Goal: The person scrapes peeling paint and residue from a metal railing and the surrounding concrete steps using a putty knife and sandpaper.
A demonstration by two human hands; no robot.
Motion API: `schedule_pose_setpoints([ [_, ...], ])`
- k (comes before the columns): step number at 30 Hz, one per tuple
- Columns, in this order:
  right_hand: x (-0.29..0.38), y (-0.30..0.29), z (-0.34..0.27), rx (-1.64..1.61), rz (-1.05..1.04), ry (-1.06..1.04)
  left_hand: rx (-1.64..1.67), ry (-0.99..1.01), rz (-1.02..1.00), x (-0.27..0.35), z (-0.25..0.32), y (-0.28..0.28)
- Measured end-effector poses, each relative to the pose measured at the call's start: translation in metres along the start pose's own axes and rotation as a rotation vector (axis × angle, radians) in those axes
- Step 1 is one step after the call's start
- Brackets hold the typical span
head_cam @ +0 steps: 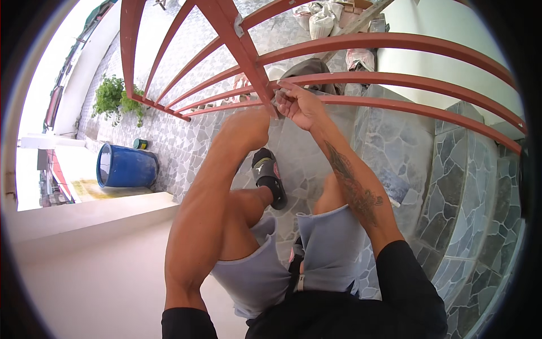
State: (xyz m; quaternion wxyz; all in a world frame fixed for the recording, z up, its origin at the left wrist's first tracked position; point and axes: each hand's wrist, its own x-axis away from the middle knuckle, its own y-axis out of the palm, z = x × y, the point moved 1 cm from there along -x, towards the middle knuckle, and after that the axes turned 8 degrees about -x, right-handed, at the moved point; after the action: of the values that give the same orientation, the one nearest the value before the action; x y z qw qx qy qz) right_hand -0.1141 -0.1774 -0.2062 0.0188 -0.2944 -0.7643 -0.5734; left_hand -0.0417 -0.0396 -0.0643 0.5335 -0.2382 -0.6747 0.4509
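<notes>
A red-brown painted metal railing (381, 41) spans the upper part of the view, its bars meeting at a thick post (237, 46). My left hand (250, 129) is bent into a fist just left of the post's lower end; its fingers are turned away, so what it holds is hidden. On the other side of that end, my right hand (297, 104) has curled fingers, with the index finger against the post beside a rail. Something small and greyish shows at its fingertips, too unclear to name. A pale patch (239, 26) marks a joint higher on the post.
Stone-patterned steps (444, 182) lie at the right. White sacks (324, 19) and a wooden plank (366, 17) are beyond the railing. At the left are a blue plastic drum (129, 165), a green plant (111, 97) and a low white wall (97, 216). My sandalled foot (269, 178) is below my hands.
</notes>
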Motion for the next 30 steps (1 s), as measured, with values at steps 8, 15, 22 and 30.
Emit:
schedule_pose_setpoints([
  [8, -0.082, 0.012, 0.027, 0.759, 0.009, -0.368, 0.096, -0.065, -0.017, 0.013, -0.019, -0.002],
  [15, -0.084, 0.001, 0.043, 2.178, 0.085, -0.951, 0.21, -0.08, 0.004, 0.034, -0.023, -0.014],
  [22, -0.095, -0.005, 0.038, 2.353, 0.004, -1.211, 0.294, -0.008, 0.068, 0.046, -0.02, -0.024],
  [30, -0.1, 0.001, 0.041, 2.651, 0.14, -1.175, 0.3, 0.052, 0.126, 0.047, -0.019, -0.02],
])
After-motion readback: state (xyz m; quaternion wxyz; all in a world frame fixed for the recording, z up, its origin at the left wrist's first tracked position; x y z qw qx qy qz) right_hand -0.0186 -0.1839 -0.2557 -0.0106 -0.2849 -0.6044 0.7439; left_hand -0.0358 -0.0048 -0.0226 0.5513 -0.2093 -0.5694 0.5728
